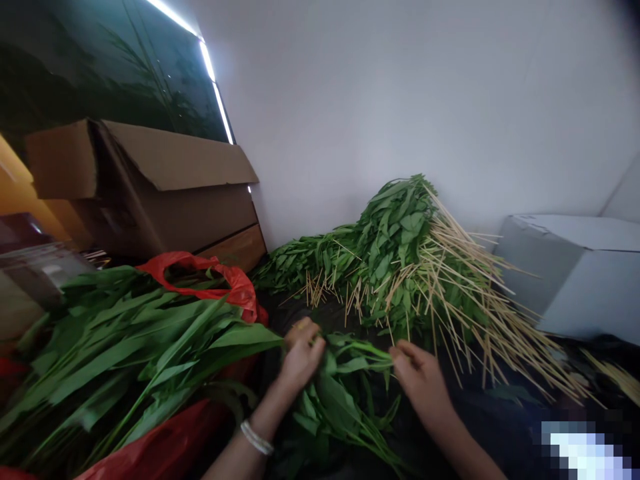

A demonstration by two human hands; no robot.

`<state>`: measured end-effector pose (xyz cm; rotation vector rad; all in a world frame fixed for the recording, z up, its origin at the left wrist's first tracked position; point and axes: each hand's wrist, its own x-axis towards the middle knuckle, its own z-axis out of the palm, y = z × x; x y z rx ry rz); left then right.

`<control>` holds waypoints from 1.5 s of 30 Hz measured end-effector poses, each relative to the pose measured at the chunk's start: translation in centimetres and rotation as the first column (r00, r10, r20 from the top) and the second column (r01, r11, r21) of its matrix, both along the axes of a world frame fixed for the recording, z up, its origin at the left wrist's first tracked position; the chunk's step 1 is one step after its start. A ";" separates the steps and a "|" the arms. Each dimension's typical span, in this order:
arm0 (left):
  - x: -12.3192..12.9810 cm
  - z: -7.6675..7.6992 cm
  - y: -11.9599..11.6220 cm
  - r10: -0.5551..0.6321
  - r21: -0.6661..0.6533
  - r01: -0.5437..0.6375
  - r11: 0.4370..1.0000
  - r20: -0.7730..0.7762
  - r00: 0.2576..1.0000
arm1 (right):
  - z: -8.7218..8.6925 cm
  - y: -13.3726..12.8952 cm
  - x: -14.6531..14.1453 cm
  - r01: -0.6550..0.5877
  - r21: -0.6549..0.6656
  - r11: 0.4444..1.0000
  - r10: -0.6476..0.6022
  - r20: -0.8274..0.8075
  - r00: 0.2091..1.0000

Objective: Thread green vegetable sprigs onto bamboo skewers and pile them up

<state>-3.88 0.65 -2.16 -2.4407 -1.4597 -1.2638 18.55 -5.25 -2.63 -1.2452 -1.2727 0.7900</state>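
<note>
The reference item is the red bag (245, 288), which stands open and is filled with long green leaves (125, 333). The left hand (303, 353), with a bracelet (257, 438) on the wrist, is positioned just right of the bag. Its fingers are curled inward; a leaf tip from the bag meets it, but whether the leaf is gripped cannot be determined. The right hand (415, 373) is farther right of the bag, with thumb and fingers closed in a pinch on a green stem (381, 352). Loose sprigs (340, 400) lie right of the bag, below and between the hands. A leafy pile (395, 233) sits beyond and to the right of the bag. Thin sticks (465, 293) fan out from the pile, away from the bag. A cardboard box (200, 213) stands behind the bag. A white box (540, 280) stands well to its right.
</note>
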 end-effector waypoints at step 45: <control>2.5 0.2 -2.6 -0.150 -0.119 0.143 0.983 -0.048 0.988 | -0.4 -0.7 -1.9 -0.179 0.087 0.980 0.140 0.333 0.932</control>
